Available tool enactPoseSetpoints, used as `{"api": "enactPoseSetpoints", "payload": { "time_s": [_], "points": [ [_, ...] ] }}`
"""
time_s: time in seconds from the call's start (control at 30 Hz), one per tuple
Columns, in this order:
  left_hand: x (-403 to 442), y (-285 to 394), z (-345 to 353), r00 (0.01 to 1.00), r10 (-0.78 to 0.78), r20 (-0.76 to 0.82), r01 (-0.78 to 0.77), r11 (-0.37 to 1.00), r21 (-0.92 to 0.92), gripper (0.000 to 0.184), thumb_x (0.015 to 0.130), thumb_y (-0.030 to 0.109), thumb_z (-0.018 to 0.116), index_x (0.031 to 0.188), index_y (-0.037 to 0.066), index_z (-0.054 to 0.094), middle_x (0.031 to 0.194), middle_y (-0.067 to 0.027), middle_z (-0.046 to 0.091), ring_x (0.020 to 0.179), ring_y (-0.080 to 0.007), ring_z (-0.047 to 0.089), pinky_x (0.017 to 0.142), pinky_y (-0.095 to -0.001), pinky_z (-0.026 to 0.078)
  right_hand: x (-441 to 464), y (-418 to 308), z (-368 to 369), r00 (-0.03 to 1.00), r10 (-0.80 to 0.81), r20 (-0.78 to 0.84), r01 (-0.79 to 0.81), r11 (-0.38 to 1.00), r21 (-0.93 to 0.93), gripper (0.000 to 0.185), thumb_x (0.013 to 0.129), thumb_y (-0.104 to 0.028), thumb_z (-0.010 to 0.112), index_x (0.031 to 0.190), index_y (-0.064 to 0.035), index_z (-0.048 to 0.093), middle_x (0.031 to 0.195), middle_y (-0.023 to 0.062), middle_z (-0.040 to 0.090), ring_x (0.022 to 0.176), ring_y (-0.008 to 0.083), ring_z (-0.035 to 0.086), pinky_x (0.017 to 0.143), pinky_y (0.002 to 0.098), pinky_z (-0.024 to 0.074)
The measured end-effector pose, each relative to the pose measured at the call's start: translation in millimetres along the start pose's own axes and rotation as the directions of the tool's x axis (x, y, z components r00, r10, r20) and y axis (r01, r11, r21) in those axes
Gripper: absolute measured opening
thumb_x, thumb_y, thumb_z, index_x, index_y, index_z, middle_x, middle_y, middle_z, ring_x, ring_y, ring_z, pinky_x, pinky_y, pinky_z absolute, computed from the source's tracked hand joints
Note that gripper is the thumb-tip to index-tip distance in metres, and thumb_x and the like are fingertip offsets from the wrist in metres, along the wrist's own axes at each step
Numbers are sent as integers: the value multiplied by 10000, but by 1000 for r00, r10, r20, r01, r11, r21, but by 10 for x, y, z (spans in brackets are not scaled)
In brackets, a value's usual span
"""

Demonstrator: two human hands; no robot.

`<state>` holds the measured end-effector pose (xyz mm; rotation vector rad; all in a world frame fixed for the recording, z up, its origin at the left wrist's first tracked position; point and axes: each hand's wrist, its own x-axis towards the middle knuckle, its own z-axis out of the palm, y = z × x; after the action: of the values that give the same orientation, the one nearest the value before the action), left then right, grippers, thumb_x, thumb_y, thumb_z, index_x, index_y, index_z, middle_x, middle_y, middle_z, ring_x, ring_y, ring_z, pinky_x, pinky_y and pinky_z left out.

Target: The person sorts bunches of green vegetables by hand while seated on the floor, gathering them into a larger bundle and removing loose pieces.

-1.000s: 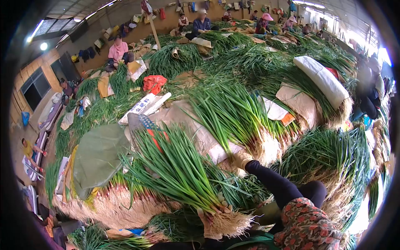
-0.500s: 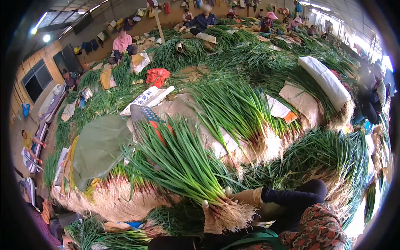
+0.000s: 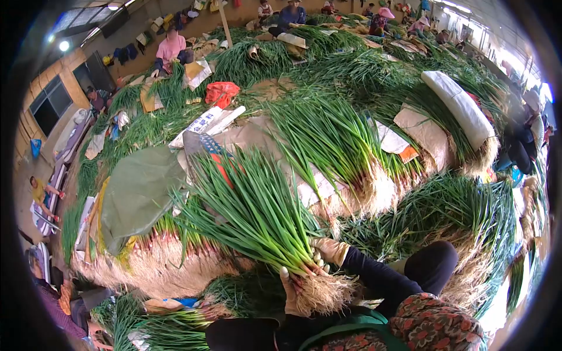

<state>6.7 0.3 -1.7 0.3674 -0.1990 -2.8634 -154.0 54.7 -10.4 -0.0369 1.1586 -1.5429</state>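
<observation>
Green bunch [image 3: 266,225], one; gloves [image 3: 332,250], two

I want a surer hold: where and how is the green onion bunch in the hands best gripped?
Likely by the pale stems just above the roots, with the left hand and right hand on opposite sides. There the bunch gathers narrow, while its leaves fan out wide and its roots splay loosely.
</observation>
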Motion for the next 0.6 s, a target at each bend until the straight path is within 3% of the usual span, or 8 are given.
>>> {"api": "enactPoseSetpoints", "payload": {
  "time_s": [0.07,0.23,0.27,0.33,0.4,0.47,0.53,0.6],
  "points": [
    [6,1,-24,1000,2,7,-2,1000,-5,816,828,571,540,1376,29,273,1254,-212,455,1130,-333,477,975,-493,419,84,-6,-184,998,-17,61,23,994,-107,390,895,-432,547,1073,-89,602,658,-23,524,558,93,494,492,238,418],
    [75,7,-32,998,32,44,-31,999,-21,804,837,556,536,1379,29,262,1251,-212,449,1125,-331,475,967,-489,424,273,168,-284,993,-24,115,7,989,145,279,924,-379,514,963,-108,568,574,-72,376,494,62,362,465,230,360],
    [86,-4,-15,998,41,51,-40,999,-26,802,839,553,536,1380,30,260,1250,-212,448,1124,-330,475,965,-488,425,93,73,-145,992,-94,78,98,994,-46,203,923,-328,525,927,-127,554,572,-70,388,492,62,378,452,239,359],
    [120,-2,24,995,61,74,-57,997,-56,797,843,547,534,1381,30,255,1249,-212,445,1122,-329,475,962,-487,427,180,296,-306,978,-94,185,-3,883,469,258,881,-308,598,970,-66,595,657,-2,544,518,125,520,457,281,448],
    [152,11,76,992,66,105,-57,995,-78,793,847,541,533,1383,30,251,1248,-212,443,1120,-328,474,958,-486,429,318,403,-380,1000,7,16,-8,996,90,199,890,-191,571,1009,-38,614,760,38,614,615,141,570,529,293,478],
    [128,2,111,988,73,137,-59,993,-104,788,850,535,532,1384,30,247,1247,-213,440,1118,-327,474,955,-484,431,580,651,-569,921,-253,295,388,545,-743,204,905,-135,489,952,14,621,858,100,656,682,204,594,666,302,493],
    [130,-7,141,982,77,175,-52,989,-139,784,854,529,530,1386,31,242,1246,-213,438,1116,-325,473,952,-483,433,921,1095,-775,935,-307,179,274,301,-913,154,823,-143,552,882,-29,637,790,145,651,738,262,623,687,357,481],
    [152,2,134,966,83,243,-42,984,-170,779,858,523,529,1387,31,238,1245,-213,435,1114,-324,472,948,-481,435,1249,1434,-1059,981,-193,27,89,323,-942,181,805,-188,560,868,-55,664,804,170,660,797,314,647,700,374,495]
  ]
}}
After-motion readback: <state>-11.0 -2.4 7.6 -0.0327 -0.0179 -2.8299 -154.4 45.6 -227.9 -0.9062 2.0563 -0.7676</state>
